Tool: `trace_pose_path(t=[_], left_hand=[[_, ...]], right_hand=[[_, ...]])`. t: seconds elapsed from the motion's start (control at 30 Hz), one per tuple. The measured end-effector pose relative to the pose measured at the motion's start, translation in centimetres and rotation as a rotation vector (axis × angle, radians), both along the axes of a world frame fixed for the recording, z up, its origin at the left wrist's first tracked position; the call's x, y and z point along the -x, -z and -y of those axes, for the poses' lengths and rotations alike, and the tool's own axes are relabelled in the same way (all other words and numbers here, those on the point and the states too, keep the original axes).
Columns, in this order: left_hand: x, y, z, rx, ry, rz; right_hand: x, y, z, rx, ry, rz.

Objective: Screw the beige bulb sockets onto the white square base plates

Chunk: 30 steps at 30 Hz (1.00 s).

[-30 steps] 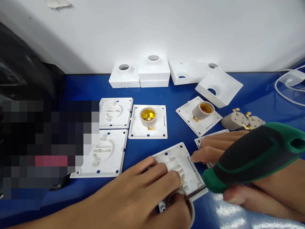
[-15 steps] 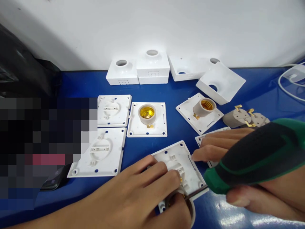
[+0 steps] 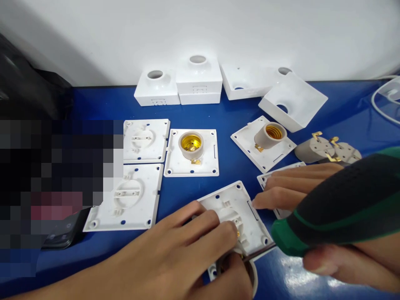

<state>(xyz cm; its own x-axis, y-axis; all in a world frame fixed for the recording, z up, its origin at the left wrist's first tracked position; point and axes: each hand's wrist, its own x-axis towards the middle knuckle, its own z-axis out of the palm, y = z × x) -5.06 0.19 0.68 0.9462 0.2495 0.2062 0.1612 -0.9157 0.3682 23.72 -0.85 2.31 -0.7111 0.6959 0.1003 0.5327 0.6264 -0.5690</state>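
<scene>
My left hand [image 3: 200, 246] is closed around a lamp socket [image 3: 254, 277], tilted over a white square base plate [image 3: 242, 208]; its fingers hide most of the socket. In my right hand [image 3: 331, 260] is a screwdriver with a green and black handle [image 3: 331, 204]. Its shaft [image 3: 259, 252] points down to the left, the tip inside the socket's mouth. The right fingers stretch past the handle over another white plate [image 3: 265, 179]. Just right of centre, a beige socket [image 3: 270, 135] stands on its own plate, and a second one [image 3: 191, 146] sits on a plate left of it.
White covers with round openings [image 3: 198, 81] stand along the wall. Two bare base plates [image 3: 146, 141] lie on the left, beside a dark phone-like object [image 3: 64, 229]. Loose sockets with brass tabs [image 3: 315, 150] lie at right, near a white cable [image 3: 378, 100]. A black bag [image 3: 31, 83] is far left.
The view has shifted slightly. Both hands keep their places at the socket, and the screwdriver handle sits a little farther right, its tip still in the socket.
</scene>
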Motion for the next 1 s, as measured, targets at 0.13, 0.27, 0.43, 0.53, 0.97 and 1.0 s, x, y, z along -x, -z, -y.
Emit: trace_pose_path(t=[0.13,0.27,0.43,0.53,0.97,1.0], left_hand=[[0.00,0.05,-0.11,0.014,0.000,0.005],[-0.02,0.07,-0.24,0.010,0.004,0.017],[0.08,0.04,-0.20,-0.031,0.000,0.009],[0.13,0.08,-0.19,-0.031,0.008,0.000],[0.04,0.17,-0.21,-0.056,0.027,-0.023],[0.08,0.17,-0.17,-0.059,0.028,-0.024]], right_hand=[[-0.02,-0.14,-0.13,0.034,-0.031,0.007],[-0.03,-0.10,-0.17,0.022,-0.040,-0.011],[0.07,-0.02,0.00,-0.054,-0.031,-0.041],[0.01,-0.18,0.22,-0.054,-0.038,-0.014],[0.02,0.03,-0.02,-0.058,-0.046,-0.019],[0.03,0.05,-0.02,-0.062,-0.042,-0.015]])
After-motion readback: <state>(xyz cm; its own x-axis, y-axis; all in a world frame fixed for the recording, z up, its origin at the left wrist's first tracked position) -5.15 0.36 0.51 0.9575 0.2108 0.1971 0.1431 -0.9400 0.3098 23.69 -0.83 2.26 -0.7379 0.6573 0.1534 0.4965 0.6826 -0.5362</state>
